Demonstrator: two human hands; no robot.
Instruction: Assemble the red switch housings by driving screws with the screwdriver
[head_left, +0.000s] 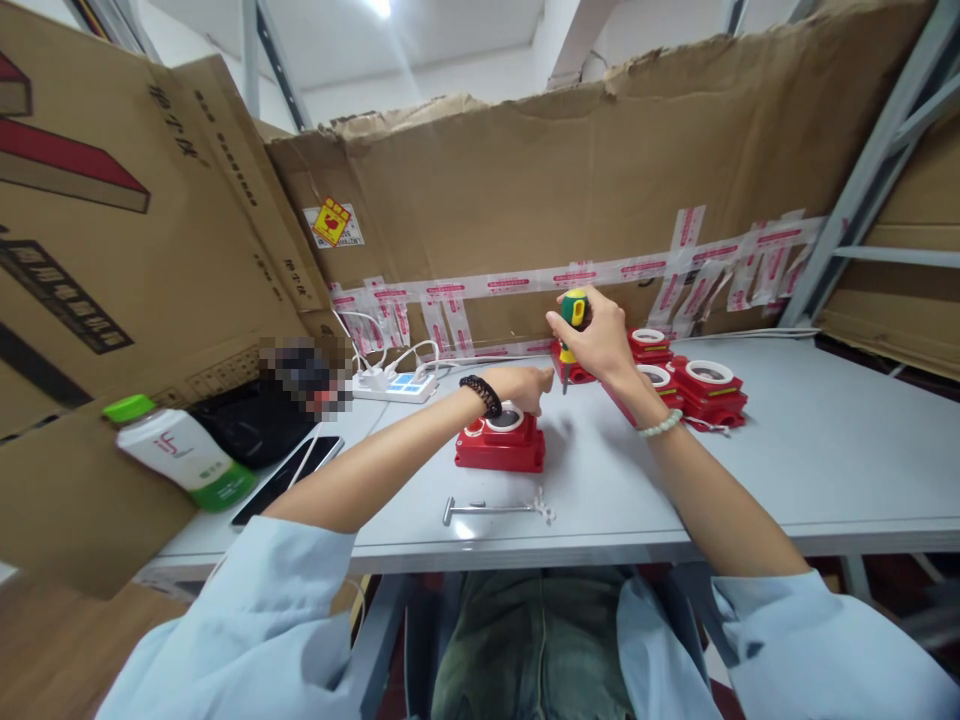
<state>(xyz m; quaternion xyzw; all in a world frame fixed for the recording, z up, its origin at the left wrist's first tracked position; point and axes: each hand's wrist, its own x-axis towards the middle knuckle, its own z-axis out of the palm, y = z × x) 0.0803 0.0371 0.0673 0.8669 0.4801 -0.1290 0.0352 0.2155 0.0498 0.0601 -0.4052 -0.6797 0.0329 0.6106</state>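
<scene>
The right hand (602, 333) was closed around a screwdriver (575, 309) with a rounded green-and-yellow handle. The left hand (519, 386), apart from it, reached over a blocky, glossy red box (501, 456) on the smooth tabletop (825, 450); I couldn't tell its grip.

red box (500, 456): white ring around dark disc on top, sitting flat, top partly hidden | screwdriver (574, 308): green-yellow handle, near-upright, tip down, in right hand (602, 335), just right of box
</scene>
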